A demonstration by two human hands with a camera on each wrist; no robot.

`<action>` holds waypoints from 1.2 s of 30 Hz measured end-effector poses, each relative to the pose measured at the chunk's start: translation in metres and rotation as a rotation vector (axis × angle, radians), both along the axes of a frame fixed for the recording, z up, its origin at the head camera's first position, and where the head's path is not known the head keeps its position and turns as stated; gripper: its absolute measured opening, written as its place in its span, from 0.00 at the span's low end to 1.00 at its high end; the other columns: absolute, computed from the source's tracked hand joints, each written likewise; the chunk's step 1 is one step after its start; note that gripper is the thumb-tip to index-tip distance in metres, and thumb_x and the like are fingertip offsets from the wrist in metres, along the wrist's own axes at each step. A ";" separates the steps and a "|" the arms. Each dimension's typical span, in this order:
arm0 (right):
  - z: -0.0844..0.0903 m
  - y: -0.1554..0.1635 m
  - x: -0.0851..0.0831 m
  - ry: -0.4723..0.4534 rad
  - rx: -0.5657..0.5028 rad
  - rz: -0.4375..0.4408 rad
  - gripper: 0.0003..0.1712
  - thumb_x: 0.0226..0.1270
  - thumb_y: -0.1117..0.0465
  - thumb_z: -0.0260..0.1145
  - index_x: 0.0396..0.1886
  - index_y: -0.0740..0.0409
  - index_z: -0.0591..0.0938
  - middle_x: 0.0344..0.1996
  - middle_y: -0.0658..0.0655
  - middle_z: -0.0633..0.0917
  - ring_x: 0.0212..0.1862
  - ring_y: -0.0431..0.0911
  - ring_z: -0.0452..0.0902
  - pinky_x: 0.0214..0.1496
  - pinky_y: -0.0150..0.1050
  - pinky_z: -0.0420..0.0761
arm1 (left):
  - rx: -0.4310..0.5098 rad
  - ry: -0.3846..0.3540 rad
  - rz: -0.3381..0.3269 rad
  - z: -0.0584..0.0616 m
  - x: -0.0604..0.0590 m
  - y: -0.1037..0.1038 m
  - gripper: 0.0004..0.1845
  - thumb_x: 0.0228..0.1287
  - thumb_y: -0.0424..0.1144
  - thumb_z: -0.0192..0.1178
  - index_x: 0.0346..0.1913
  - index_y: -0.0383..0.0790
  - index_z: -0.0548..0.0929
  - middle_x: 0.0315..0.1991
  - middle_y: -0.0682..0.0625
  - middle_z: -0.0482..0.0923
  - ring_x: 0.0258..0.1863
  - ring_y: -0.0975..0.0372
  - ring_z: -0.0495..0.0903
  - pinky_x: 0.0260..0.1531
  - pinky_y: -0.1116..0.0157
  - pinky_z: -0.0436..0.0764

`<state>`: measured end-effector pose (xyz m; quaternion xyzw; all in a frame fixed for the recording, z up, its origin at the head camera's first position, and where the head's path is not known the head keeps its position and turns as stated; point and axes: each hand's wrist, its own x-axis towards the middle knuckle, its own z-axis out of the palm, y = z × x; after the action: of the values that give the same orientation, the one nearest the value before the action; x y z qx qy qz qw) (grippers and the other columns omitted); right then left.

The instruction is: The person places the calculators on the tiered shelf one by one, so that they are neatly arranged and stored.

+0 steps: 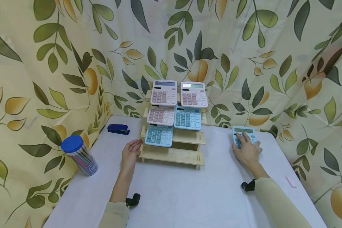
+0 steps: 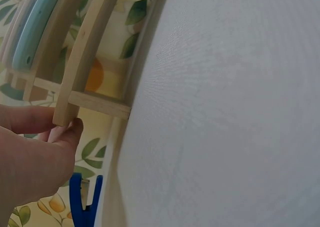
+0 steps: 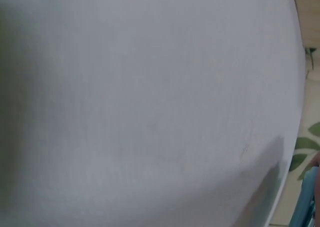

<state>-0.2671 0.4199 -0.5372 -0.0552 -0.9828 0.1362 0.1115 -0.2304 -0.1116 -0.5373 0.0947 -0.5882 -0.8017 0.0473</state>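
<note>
A stepped wooden rack (image 1: 171, 154) stands mid-table. Two pink-and-white calculators (image 1: 164, 92) lean on its top step. Below them sit a pink one (image 1: 161, 115) and a blue one (image 1: 187, 118), and another blue calculator (image 1: 159, 135) is lower left. My left hand (image 1: 131, 155) pinches the left end of the lowest step, its thumb and a finger on either side of the wood (image 2: 67, 104) in the left wrist view. Over at the right, my right hand (image 1: 247, 152) spans a separate blue calculator (image 1: 243, 130) and grips it by the sides; the right wrist view catches only its edge (image 3: 303, 199).
A blue stapler (image 1: 118, 129) lies left of the rack. Nearer on that side is a clear blue-lidded tub of pens (image 1: 81, 156). A small pink slip (image 1: 291, 181) lies by the table's right edge. Leaf-patterned curtain (image 1: 231, 47) surrounds the white table (image 1: 193, 196).
</note>
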 end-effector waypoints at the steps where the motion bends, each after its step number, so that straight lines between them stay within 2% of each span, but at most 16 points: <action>1: 0.001 -0.002 0.001 0.012 0.004 0.006 0.38 0.77 0.45 0.58 0.81 0.51 0.64 0.80 0.68 0.58 0.67 0.96 0.40 0.56 0.95 0.46 | 0.001 0.001 -0.001 0.000 0.000 0.000 0.32 0.63 0.13 0.47 0.71 0.30 0.68 0.70 0.36 0.72 0.72 0.52 0.72 0.71 0.63 0.72; 12: 0.023 -0.040 0.015 0.147 0.012 0.081 0.36 0.73 0.46 0.64 0.78 0.48 0.71 0.79 0.63 0.63 0.67 0.94 0.47 0.54 0.89 0.58 | 0.011 -0.011 -0.006 -0.002 -0.002 -0.002 0.32 0.65 0.13 0.46 0.72 0.30 0.66 0.71 0.36 0.71 0.73 0.53 0.72 0.73 0.63 0.70; 17: 0.027 -0.050 0.021 0.183 0.012 0.097 0.35 0.73 0.47 0.65 0.77 0.48 0.72 0.79 0.62 0.65 0.67 0.92 0.50 0.53 0.86 0.61 | 0.010 -0.012 -0.007 -0.001 -0.002 -0.002 0.31 0.65 0.13 0.47 0.72 0.29 0.66 0.71 0.36 0.71 0.73 0.52 0.72 0.73 0.62 0.70; 28: 0.032 -0.062 0.031 0.201 -0.001 0.124 0.35 0.71 0.47 0.67 0.76 0.49 0.74 0.78 0.64 0.66 0.67 0.92 0.50 0.52 0.83 0.64 | 0.003 0.000 -0.003 0.000 -0.001 0.000 0.31 0.65 0.13 0.47 0.72 0.31 0.67 0.70 0.36 0.72 0.73 0.52 0.72 0.72 0.63 0.71; 36: 0.038 -0.072 0.041 0.215 -0.003 0.142 0.34 0.70 0.48 0.67 0.74 0.51 0.75 0.77 0.64 0.68 0.64 0.86 0.59 0.47 0.76 0.68 | 0.001 -0.002 -0.012 -0.001 -0.001 0.000 0.31 0.66 0.14 0.47 0.72 0.31 0.67 0.71 0.36 0.71 0.73 0.51 0.71 0.73 0.60 0.70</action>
<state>-0.2265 0.3484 -0.4989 0.0291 -0.9664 0.1502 0.2064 -0.2318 -0.1117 -0.5380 0.0919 -0.5882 -0.8024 0.0421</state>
